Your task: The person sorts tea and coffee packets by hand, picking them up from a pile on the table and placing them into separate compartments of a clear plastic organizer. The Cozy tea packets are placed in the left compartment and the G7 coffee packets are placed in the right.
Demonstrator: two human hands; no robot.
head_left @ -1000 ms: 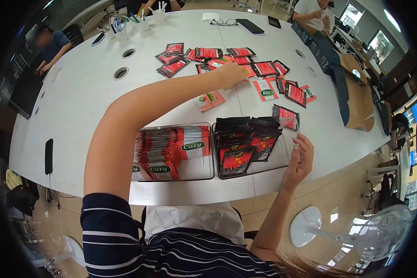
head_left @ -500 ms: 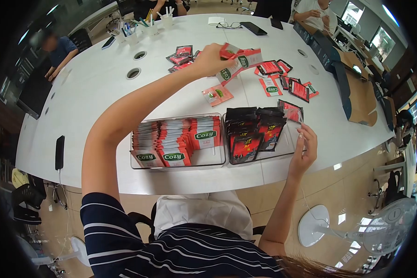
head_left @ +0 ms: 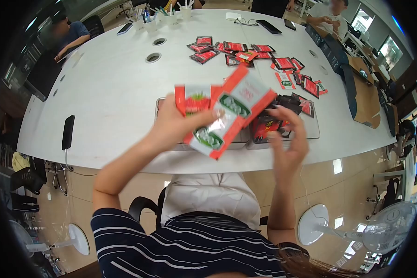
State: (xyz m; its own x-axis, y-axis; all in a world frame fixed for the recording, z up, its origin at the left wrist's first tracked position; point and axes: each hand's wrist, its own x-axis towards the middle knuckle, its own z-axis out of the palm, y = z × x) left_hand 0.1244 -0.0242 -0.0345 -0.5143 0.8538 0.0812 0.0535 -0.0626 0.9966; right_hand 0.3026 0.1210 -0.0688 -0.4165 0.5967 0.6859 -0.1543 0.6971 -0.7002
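My left hand (head_left: 178, 120) is closed around a few red-and-white Cozy sachets (head_left: 243, 95), lifted close to the camera. They hide most of the left clear tray (head_left: 158, 105). My right hand (head_left: 290, 141) is beside the right clear tray (head_left: 318, 131), fingers curved and apart, slightly blurred, with nothing visible between them. That tray holds black-and-red sachets (head_left: 265, 126), partly covered by my hand and the raised sachets. A loose sachet (head_left: 306, 105) leans at its back right corner.
Loose red and black sachets (head_left: 236, 47) lie scattered across the white table (head_left: 111, 106). Open cardboard boxes (head_left: 363, 102) line the right edge. Cups of pens (head_left: 169, 18), glasses (head_left: 246, 22) and phones (head_left: 268, 27) are at the back; another phone (head_left: 68, 132) is at left. People sit around.
My left hand has brought the Cozy sachets from the middle of the table back over the trays. My right hand has moved left from the tray's right edge to the black sachets.
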